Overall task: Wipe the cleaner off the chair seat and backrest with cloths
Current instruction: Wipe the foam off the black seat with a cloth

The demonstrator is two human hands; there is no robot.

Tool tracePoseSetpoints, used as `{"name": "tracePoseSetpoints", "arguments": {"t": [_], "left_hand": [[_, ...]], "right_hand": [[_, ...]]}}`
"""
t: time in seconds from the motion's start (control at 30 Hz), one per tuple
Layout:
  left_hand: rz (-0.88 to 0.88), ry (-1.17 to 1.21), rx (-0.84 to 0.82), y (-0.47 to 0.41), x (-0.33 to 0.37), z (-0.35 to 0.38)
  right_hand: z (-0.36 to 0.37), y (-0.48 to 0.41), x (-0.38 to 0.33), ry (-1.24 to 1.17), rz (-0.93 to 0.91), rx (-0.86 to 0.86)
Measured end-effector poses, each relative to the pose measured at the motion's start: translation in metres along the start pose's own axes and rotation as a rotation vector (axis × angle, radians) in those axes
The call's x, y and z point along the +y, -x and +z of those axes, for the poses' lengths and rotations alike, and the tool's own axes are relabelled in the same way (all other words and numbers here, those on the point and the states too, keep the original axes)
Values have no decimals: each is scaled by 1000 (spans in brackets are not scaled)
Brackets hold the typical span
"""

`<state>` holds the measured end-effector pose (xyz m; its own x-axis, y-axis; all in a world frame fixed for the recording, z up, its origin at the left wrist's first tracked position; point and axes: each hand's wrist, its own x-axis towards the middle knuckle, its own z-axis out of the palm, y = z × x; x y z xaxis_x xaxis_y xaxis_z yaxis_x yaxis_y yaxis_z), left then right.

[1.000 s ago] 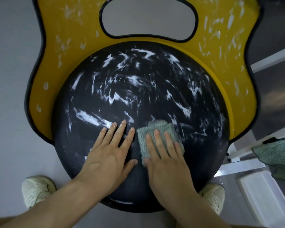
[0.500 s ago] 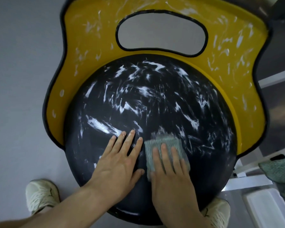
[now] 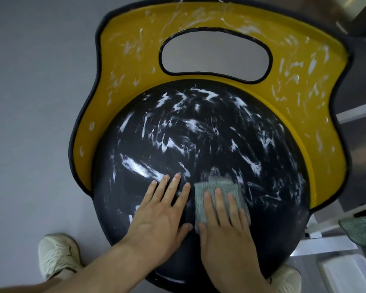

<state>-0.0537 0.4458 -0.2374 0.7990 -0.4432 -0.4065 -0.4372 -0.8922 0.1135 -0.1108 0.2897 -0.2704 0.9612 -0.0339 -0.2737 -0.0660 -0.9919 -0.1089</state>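
- Right hand (image 3: 226, 231) flat on the folded green cloth (image 3: 218, 187), fingers straight, pressing it down on the black seat (image 3: 273, 218). It is not gripping the cloth, just palm and fingers on top.
- Cloth sits in the near half of the seat, a little right of its middle, well in from the near edge.
- Left hand (image 3: 156, 218) also flat and relaxed, bare on the seat just beside the cloth and holding nothing; thumb nearly touching the right hand.
- Change over the last second: very little on the seat. The view has shifted, with the chair now lower and further right in frame, but cloth and both hands stay on almost the same patch.
- Soft grey blur just past the cloth's far edge; likely the cloth sliding, cannot tell direction.
- White cleaner streaks (image 3: 140, 166) look the same as before: long one by the left fingertips, many across the far half and right side of the seat.
- Yellow backrest (image 3: 135, 70) still flecked all over, untouched.
- Meaning: the wipe has barely begun. Only a dark patch around the hands looks clean; nearly all the seat and the whole backrest are left.
- Second green cloth (image 3: 361, 227) lies off the chair at the right, unused.
- Shoe (image 3: 57, 254) on the floor by the seat's near-left edge.
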Motion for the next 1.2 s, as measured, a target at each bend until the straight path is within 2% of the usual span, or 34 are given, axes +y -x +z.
{"name": "tracePoseSetpoints", "arguments": {"t": [0.1, 0.37, 0.6, 0.77, 0.83, 1.07, 1.2], "left_hand": [[24, 7, 55, -3, -6, 6], [48, -27, 53, -4, -14, 20], [57, -33, 85, -5, -15, 23], [58, -53, 139, -8, -15, 31], [53, -64, 140, -7, -13, 30], [52, -72, 154, -8, -13, 30], [56, -85, 169, -8, -13, 31]], "right_hand": [[-1, 8, 7, 14, -39, -4], [-10, -56, 16, 21, -107, -51], [6, 7, 11, -1, -95, 13], [3, -43, 13, 43, -132, 74], [-2, -65, 12, 31, -123, 46], [9, -2, 9, -8, -118, 43], [4, -35, 9, 0, -117, 56]]}}
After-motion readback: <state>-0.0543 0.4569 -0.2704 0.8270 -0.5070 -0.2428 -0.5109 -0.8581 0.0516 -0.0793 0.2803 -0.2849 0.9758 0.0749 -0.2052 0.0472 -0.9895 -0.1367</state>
